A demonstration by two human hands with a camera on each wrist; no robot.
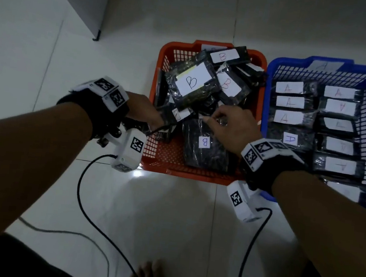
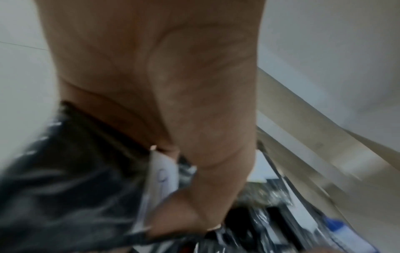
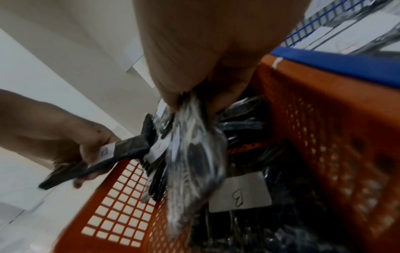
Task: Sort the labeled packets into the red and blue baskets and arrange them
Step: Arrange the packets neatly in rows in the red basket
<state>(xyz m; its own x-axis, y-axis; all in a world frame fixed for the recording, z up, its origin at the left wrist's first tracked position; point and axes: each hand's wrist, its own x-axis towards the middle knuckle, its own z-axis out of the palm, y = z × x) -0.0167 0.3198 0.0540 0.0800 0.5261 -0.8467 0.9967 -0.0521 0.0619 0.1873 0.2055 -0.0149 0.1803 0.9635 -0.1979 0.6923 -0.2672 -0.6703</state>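
The red basket [image 1: 196,176] holds a loose jumble of black packets labelled B [image 1: 192,83]. To its right, the blue basket [image 1: 275,65] holds packets labelled A [image 1: 288,117] laid in two neat columns. My left hand [image 1: 156,122] grips a small stack of black packets [image 3: 121,154] at the red basket's left wall, thumb on top [image 2: 184,220]. Inside the red basket, my right hand [image 1: 211,118] pinches the top edge of a shiny black packet [image 3: 194,154], which hangs over a flat packet with a B label [image 3: 240,196].
Both baskets stand side by side on a white tiled floor [image 1: 169,216]. Two black cables [image 1: 81,195] trail from the wrist cameras across the floor. A grey cabinet corner [image 1: 96,34] is at the far left, and a bare foot [image 1: 147,276] at the near edge.
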